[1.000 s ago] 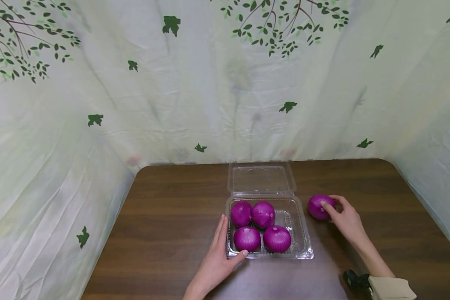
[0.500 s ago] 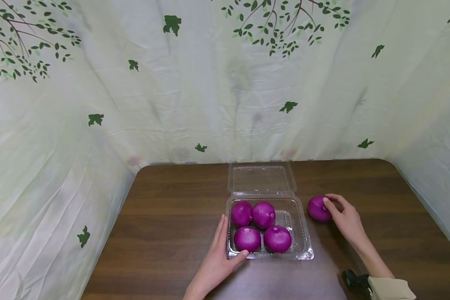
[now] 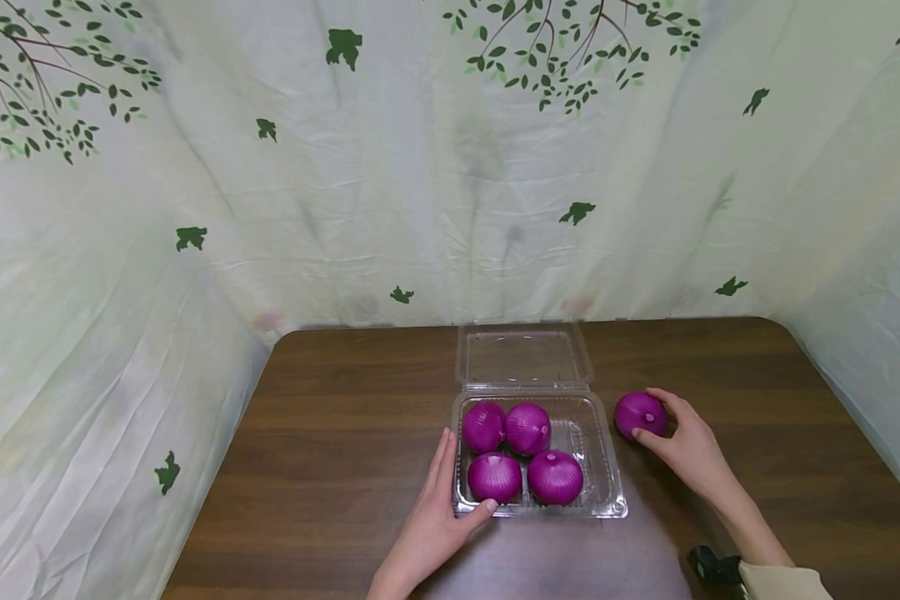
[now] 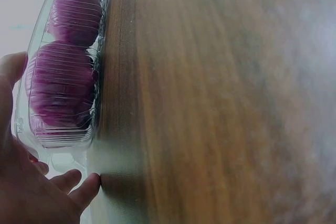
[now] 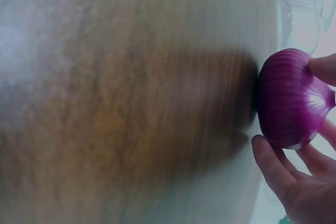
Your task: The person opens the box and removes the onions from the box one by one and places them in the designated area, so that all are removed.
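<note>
Four-sided and see-through, an open plastic clamshell container [image 3: 607, 492] lies mid-table with several purple onions [image 3: 554, 478] in it. Along its left wall rest the straight fingers of my left hand [image 3: 438, 525], the thumb at its front edge. To the right of the container, my right hand [image 3: 692, 446] holds another purple onion [image 3: 636, 414] between thumb and fingers. In the right wrist view that onion [image 5: 286, 100] sits at the table surface, its pale pointed end facing away from the table. The left wrist view shows onions [image 4: 63, 80] through the ribbed container wall.
The container's clear lid [image 3: 523, 357] is folded back toward the table's far edge. Around the brown wooden table [image 3: 330, 450] hangs a pale curtain [image 3: 420, 167] with leaf prints. A dark strap device [image 3: 712, 567] is on the right wrist, by the sleeve.
My right hand has shifted its grip on the onion, the thumb moving to its near side. The onion has turned, its pale tip now showing. My left hand and the container stay put.
</note>
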Available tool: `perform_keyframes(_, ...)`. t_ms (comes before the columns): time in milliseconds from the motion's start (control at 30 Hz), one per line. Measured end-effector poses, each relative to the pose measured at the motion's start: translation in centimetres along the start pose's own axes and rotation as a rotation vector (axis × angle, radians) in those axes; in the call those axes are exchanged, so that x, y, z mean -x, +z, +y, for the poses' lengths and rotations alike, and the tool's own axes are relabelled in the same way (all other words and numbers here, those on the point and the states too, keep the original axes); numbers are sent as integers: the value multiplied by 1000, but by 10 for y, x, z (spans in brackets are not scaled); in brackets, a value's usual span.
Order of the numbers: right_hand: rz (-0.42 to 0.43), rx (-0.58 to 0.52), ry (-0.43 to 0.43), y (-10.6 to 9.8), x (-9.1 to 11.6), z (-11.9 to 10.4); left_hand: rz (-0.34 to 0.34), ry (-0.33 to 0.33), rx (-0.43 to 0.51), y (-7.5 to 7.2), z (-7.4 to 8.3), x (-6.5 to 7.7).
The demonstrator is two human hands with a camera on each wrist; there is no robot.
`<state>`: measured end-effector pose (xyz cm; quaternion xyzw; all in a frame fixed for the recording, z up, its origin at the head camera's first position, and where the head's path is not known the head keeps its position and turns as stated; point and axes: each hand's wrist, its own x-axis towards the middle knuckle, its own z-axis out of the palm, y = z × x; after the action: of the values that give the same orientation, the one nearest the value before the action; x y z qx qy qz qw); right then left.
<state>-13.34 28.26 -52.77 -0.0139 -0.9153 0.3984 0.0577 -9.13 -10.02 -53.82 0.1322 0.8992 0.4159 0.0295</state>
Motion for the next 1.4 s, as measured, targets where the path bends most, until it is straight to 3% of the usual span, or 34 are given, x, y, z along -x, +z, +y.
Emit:
perform_keyframes(300, -1, 23, -14, -1, 2, -3, -2, -5, -3, 0, -1, 0)
perform_keyframes(600, 134, 113, -89, -3, 12, -24, -3, -7, 0, 0, -1, 0)
perform_keyframes(867, 183, 81, -263, 4, 24, -45, 2, -7, 11, 0, -1, 0)
perform_keyframes(1400, -31, 57, -368, 27, 40, -76, -14, -28, 34, 0, -1, 0)
